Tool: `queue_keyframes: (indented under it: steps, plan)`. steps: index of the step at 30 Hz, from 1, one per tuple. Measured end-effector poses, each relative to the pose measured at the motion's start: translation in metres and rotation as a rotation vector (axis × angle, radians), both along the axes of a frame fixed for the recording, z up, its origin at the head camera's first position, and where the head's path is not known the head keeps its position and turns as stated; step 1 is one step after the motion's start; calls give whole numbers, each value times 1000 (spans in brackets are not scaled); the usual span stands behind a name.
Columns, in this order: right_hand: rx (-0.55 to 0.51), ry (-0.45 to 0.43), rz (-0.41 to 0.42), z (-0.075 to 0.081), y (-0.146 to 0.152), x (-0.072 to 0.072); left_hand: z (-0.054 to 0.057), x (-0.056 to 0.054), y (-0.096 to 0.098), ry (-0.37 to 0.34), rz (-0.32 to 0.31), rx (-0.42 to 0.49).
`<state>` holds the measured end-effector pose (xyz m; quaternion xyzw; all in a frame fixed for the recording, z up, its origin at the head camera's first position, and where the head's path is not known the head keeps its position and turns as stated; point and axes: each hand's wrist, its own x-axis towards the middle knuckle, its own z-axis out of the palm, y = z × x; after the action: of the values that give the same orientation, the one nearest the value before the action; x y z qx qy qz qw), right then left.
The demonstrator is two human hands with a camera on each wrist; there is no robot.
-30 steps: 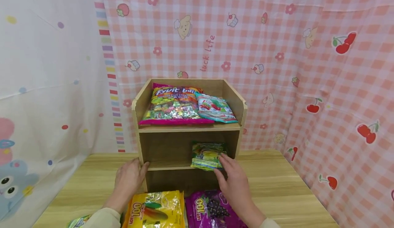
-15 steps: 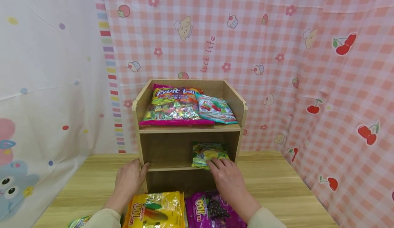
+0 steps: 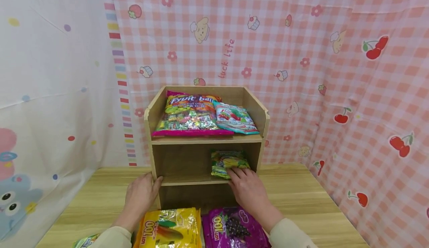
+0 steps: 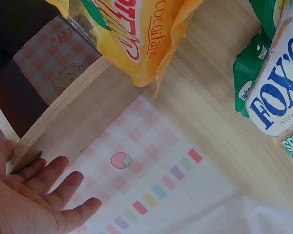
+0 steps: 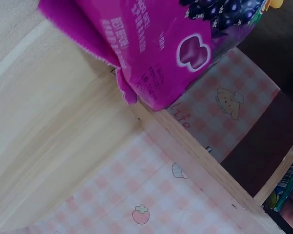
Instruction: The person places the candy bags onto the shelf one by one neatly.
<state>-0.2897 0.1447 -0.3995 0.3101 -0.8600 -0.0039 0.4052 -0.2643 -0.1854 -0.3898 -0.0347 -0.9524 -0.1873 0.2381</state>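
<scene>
Surface: a pale wood-grain table (image 3: pixel 295 203) carries the wooden shelf (image 3: pixel 206 141) and extends to both sides of it.
Room: behind the wooden shelf hangs a pink checked cloth (image 3: pixel 268 50) with cherries, strawberries, cupcakes and puppies; to its left, a white cloth (image 3: pixel 50 76) with coloured dots.
Cloth writing: "luck life", above the wooden shelf.
Top level: on the wooden shelf's top lie a pink-edged bag (image 3: pixel 192 115), reading "Fyuit ball" and below it "Fruit Chews", and, to its right, a smaller teal-edged bag (image 3: pixel 236 118), whose print is too small for reading.
Lowest level: at the wooden shelf's bottom front are a yellow bag (image 3: pixel 171 229) on the left, with "LOT 100" and "cocoaland", and a purple bag (image 3: pixel 234 227) on the right, with "LOT 100" and "BEST BEFORE".
Left of the shelf: a green-and-white bag (image 4: pixel 278 87) shows "FOX'S" on the table.
Green-yellow bag: it lies on the right part of the wooden shelf's middle level, directly under the right fingers.
Right hand (image 3: pixel 249 193): its fingers touch the green-yellow bag (image 3: pixel 226 162) at the lower right front; whether they pinch it, I cannot tell.
Left hand (image 3: pixel 142 193): it holds the wooden shelf's left side board (image 3: pixel 153 164), thumb inside, the other fingers loosely spread outside.
</scene>
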Motion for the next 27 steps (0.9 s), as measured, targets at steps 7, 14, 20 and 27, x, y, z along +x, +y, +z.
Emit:
queue_keyframes:
  steps: [7,14,20,27]
  plan:
    - [19,-13,2,-3,-1,3,0,0,-1,-19,-1,0]
    - [38,-57,-59,-9,-5,10,0,0,-2,-27,0,6]
    - [66,-91,-90,-10,-5,7,1,-1,-2,-40,-7,6]
    - [72,-112,-100,-9,-4,6,2,0,-1,-41,-10,6]
